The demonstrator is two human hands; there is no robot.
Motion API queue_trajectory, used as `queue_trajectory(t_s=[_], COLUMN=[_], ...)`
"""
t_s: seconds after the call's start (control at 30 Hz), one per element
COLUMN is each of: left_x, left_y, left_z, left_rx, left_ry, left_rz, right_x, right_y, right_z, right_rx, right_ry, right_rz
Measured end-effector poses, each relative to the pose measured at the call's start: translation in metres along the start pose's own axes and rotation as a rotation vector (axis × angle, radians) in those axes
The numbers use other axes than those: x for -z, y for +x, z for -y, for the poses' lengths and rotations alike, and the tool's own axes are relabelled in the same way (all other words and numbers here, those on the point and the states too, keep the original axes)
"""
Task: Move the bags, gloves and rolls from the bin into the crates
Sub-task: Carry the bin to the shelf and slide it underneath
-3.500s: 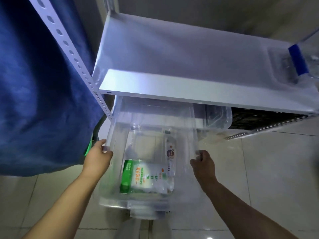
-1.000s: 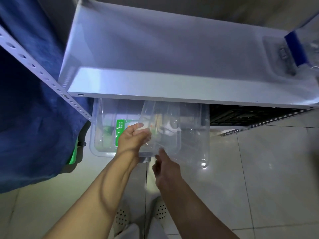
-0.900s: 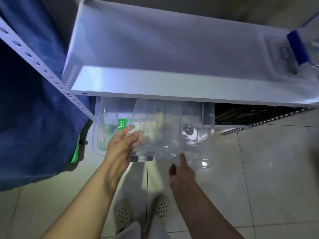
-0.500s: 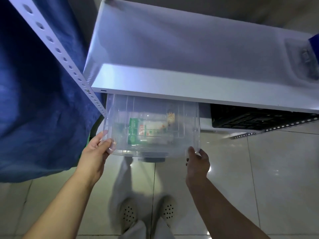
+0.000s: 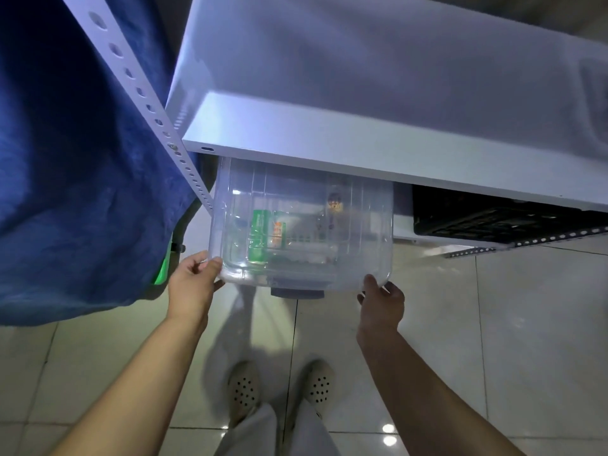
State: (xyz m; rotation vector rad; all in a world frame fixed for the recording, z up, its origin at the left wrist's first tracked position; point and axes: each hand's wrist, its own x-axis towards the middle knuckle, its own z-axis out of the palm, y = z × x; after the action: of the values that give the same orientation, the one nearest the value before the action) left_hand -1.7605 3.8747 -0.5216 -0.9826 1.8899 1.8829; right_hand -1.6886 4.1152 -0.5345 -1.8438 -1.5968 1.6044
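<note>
A clear plastic bin (image 5: 368,251) sits on the lower shelf, mostly tucked under the white shelf above. Through its wall I see a green-and-white packet (image 5: 260,235) and a roll-like item (image 5: 334,209), both blurred. My left hand (image 5: 194,281) grips the bin's front left corner, thumb on the wall. My right hand (image 5: 381,297) holds the front right corner from below, thumb up on the edge. A black crate (image 5: 493,215) stands on the same shelf to the right of the bin.
The white upper shelf (image 5: 362,149) overhangs the bin. A perforated rack post (image 5: 158,120) slants down at left, beside a blue cloth (image 5: 65,159). Below are a tiled floor and my two shoes (image 5: 283,386).
The bin was out on the floor between my hands earlier. It then tilted and swung in my hands. Now it sits level, pushed back under the upper shelf, both hands at its front corners.
</note>
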Motion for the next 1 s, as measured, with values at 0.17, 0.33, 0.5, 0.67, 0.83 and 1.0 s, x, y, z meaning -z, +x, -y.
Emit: queue_trajectory(t_s=[0.17, 0.33, 0.5, 0.67, 0.83, 1.0], left_x=[-0.006, -0.02, -0.041, -0.053, -0.067, -0.076], left_y=[-0.004, 0.009, 0.033, 0.063, 0.076, 0.078], left_z=[-0.004, -0.032, -0.06, -0.074, -0.069, -0.066], left_rx=[-0.046, -0.078, 0.015, 0.102, 0.103, 0.119], left_ry=[-0.012, -0.141, -0.381, -0.539, -0.586, -0.628], left_rz=[0.088, 0.031, -0.005, -0.017, -0.017, -0.091], right_x=[-0.002, -0.025, -0.061, -0.094, -0.106, -0.106], right_y=[0.001, 0.005, 0.014, 0.029, 0.043, 0.048], right_z=[-0.002, 0.025, 0.062, 0.081, 0.079, 0.072], right_rx=[0.115, 0.225, 0.157, 0.113, 0.054, 0.073], right_ry=[-0.118, -0.108, 0.041, 0.145, 0.135, 0.1], right_rz=[-0.003, -0.007, 0.069, 0.075, 0.06, 0.075])
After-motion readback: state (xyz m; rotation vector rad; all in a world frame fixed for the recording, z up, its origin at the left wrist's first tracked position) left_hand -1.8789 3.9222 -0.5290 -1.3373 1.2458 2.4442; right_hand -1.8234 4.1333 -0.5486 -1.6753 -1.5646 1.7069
